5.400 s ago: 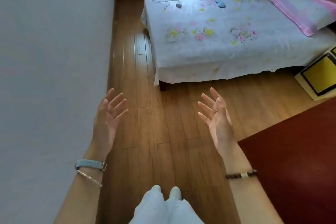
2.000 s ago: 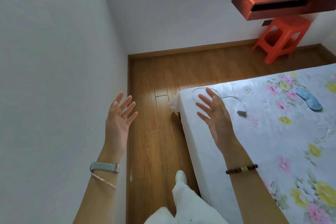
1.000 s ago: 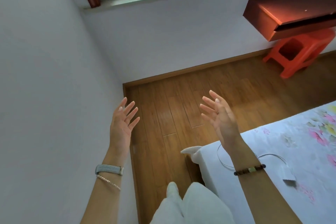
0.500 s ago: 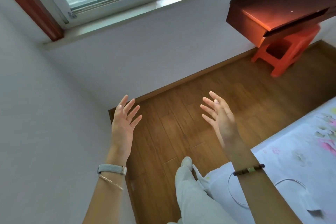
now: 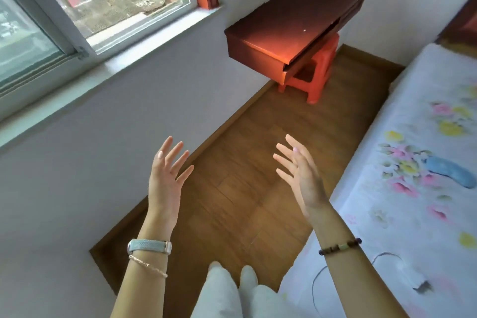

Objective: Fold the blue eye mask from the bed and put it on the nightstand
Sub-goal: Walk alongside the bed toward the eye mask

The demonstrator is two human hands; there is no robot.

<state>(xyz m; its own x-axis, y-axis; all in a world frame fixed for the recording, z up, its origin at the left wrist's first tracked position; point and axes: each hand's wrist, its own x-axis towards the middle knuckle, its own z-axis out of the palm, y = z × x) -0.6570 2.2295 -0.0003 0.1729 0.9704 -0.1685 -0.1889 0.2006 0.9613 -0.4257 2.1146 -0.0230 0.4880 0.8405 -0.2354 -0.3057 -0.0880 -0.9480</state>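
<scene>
The blue eye mask (image 5: pixel 449 172) is back in my view: half a second ago only the foot corner of the bed showed, and now the mask lies flat and unfolded on the floral sheet of the bed (image 5: pixel 402 235), near the edge that faces the floor strip. In my judgement, the approach is nearly complete and the pickup can be set up next. Relative to the mask, my right hand (image 5: pixel 300 175) hovers over the wooden floor beside the bed, level with the mask and apart from it, fingers spread, palm turned inward, holding nothing. My left hand (image 5: pixel 165 181) is farther from the mask, on the far side of the right hand, also spread and empty. A white charger with its cable (image 5: pixel 410 275) lies on the sheet nearer me than the mask. Beyond the mask, the wall-mounted nightstand (image 5: pixel 289 20) hangs above an orange stool (image 5: pixel 313 72); its top is bare.
</scene>
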